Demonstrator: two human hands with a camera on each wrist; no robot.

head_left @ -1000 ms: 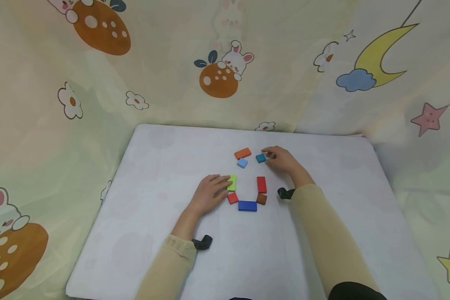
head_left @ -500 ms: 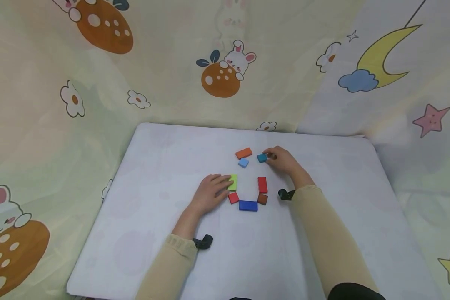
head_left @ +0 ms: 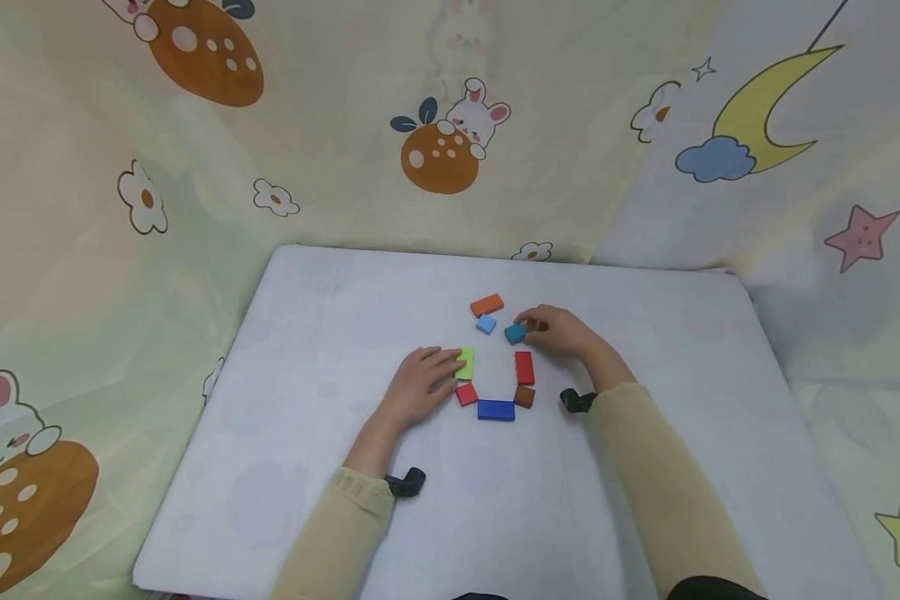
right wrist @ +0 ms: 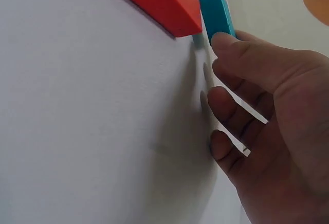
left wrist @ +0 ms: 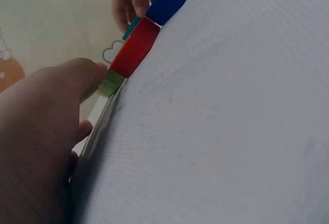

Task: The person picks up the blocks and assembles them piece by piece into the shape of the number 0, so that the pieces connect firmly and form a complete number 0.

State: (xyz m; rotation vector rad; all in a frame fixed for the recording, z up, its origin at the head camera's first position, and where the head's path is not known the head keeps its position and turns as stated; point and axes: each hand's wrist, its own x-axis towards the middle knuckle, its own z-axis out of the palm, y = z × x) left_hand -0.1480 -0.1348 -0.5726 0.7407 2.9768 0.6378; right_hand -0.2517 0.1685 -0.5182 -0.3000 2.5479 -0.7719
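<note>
My right hand (head_left: 558, 331) pinches a teal block (head_left: 515, 334) between thumb and forefinger, its other fingers loosely bent in the right wrist view. Just nearer than this block lies a long red block (head_left: 523, 367), touching a small brown block (head_left: 524, 397). My left hand (head_left: 420, 385) lies flat, fingers spread, with fingertips on the lime green block (head_left: 466, 363). Below that sits a small red block (head_left: 466, 394), with a long dark blue block (head_left: 496, 410) between it and the brown one. Together they form an open U shape.
Beyond the U, an orange block (head_left: 487, 305) touches a light blue block (head_left: 485, 324) on the white table (head_left: 270, 400). A cartoon-printed cloth (head_left: 330, 125) hangs behind and beside the table. Black wrist straps with small cameras show on both wrists.
My right hand has taken hold of the teal block and drawn it towards me, slightly left, closer to the long red block. The left hand stays on the lime green block.
</note>
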